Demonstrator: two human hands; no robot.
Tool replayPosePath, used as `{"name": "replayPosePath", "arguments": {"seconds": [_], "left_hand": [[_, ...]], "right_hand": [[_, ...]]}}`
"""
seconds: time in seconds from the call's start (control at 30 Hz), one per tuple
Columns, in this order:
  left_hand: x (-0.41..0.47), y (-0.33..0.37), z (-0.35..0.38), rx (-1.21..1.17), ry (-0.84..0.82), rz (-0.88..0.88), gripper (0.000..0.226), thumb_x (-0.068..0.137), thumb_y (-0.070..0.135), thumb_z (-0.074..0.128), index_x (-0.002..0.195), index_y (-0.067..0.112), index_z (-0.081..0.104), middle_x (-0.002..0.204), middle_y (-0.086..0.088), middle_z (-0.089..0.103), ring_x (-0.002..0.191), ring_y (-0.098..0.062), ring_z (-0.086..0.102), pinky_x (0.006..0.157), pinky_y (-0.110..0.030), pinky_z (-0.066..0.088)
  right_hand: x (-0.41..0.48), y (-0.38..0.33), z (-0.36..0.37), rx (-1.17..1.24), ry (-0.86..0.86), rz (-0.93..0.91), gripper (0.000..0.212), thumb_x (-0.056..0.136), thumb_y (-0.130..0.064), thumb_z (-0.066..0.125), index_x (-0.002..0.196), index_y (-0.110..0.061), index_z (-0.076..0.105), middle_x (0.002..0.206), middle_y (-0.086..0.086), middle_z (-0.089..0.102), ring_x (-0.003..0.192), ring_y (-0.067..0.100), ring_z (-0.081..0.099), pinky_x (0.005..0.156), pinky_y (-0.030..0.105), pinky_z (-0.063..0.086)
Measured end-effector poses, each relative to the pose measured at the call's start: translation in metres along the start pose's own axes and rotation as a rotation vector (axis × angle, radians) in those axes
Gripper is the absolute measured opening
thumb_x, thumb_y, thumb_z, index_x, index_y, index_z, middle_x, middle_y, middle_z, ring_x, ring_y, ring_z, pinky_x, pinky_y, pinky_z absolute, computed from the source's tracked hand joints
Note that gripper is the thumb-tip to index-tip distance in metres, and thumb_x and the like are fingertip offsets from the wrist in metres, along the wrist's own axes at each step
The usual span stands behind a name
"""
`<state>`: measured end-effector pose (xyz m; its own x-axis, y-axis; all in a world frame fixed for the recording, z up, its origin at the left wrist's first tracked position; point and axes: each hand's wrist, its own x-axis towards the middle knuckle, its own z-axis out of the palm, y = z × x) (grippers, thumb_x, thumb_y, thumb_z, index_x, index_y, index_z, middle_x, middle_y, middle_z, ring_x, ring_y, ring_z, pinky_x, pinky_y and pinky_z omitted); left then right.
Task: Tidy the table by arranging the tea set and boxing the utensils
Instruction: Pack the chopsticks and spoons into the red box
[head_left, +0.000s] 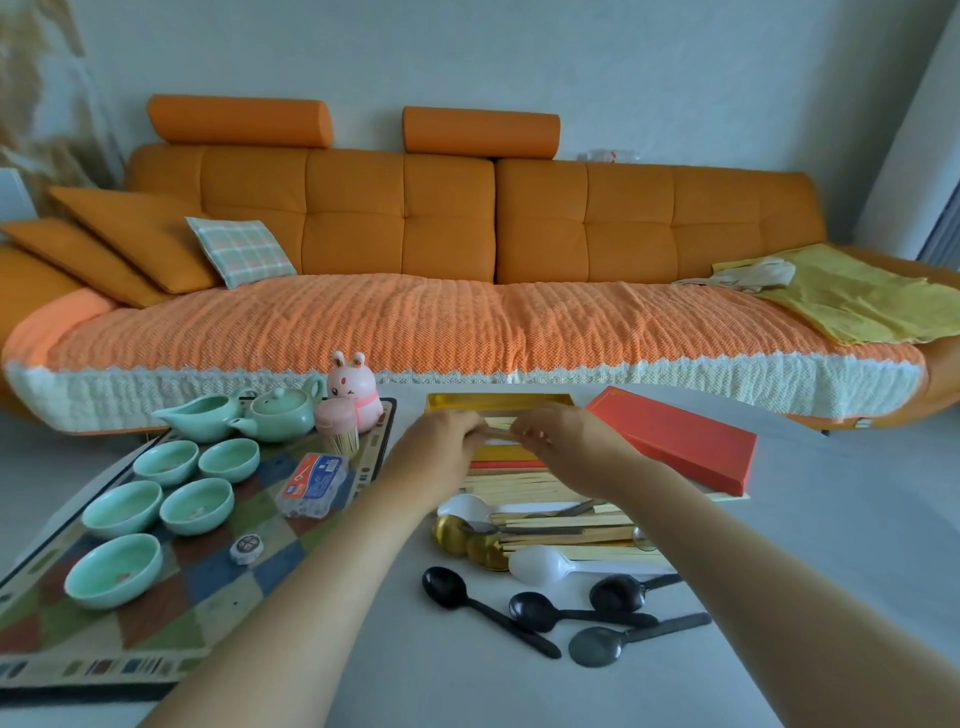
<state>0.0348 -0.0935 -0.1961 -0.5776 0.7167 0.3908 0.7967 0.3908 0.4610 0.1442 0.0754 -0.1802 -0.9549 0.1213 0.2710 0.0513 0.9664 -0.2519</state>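
Both hands reach over the open gold box (498, 402) at the table's far middle. My left hand (441, 441) and my right hand (566, 441) each pinch an end of a few wooden chopsticks (500, 429) held across the box. The red lid (675, 441) lies to the right of the box. More chopsticks (561, 525), gold spoons (467, 540), white spoons (540, 564) and black spoons (571, 613) lie on the table in front of the box. Several pale green cups (156, 499), a teapot (278, 413) and a pitcher (202, 415) stand on the patterned mat (171, 603) at left.
A pink rabbit figure (353, 389), a toothpick jar (340, 431), a small plastic box (311, 483) and a round wrapped item (245, 549) also sit on the mat. An orange sofa (467, 234) runs behind the table.
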Motion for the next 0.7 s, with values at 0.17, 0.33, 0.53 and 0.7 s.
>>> {"name": "replayPosePath", "arguments": {"seconds": [0.17,0.33,0.53,0.7], "left_hand": [[0.011,-0.03,-0.007,0.033,0.115,-0.078,0.018,0.098,0.025,0.055,0.108,0.022,0.07,0.103,0.005,0.068,0.096,-0.017,0.061,0.08,-0.036,0.051],[0.023,-0.042,0.0,0.178,0.161,-0.04,0.028,0.096,0.022,0.056,0.123,0.02,0.063,0.122,0.0,0.059,0.117,-0.021,0.047,0.095,-0.034,0.039],[0.035,-0.051,0.011,0.23,-0.024,-0.005,0.043,0.1,0.039,0.046,0.138,0.021,0.053,0.143,0.004,0.05,0.131,-0.02,0.043,0.107,-0.041,0.035],[0.041,-0.061,0.019,0.287,-0.166,-0.083,0.058,0.1,0.054,0.031,0.149,0.024,0.04,0.159,0.006,0.03,0.147,-0.014,0.021,0.119,-0.042,0.016]], "right_hand": [[0.012,0.017,0.001,0.053,0.072,0.099,0.027,0.1,-0.008,0.05,0.119,-0.014,0.068,0.101,0.002,0.061,0.087,0.02,0.059,0.075,0.028,0.047],[0.034,0.025,0.003,0.099,0.084,0.236,0.023,0.1,-0.015,0.051,0.117,-0.019,0.067,0.106,0.0,0.067,0.063,0.01,0.056,0.059,0.026,0.049],[0.067,0.036,0.019,0.13,0.086,0.355,0.025,0.099,-0.011,0.053,0.116,-0.018,0.07,0.111,0.005,0.069,0.074,0.014,0.059,0.069,0.026,0.051],[0.077,0.038,0.035,0.157,0.038,0.402,0.028,0.099,-0.008,0.05,0.111,-0.022,0.072,0.104,0.003,0.068,0.068,0.014,0.061,0.057,0.025,0.051]]}}
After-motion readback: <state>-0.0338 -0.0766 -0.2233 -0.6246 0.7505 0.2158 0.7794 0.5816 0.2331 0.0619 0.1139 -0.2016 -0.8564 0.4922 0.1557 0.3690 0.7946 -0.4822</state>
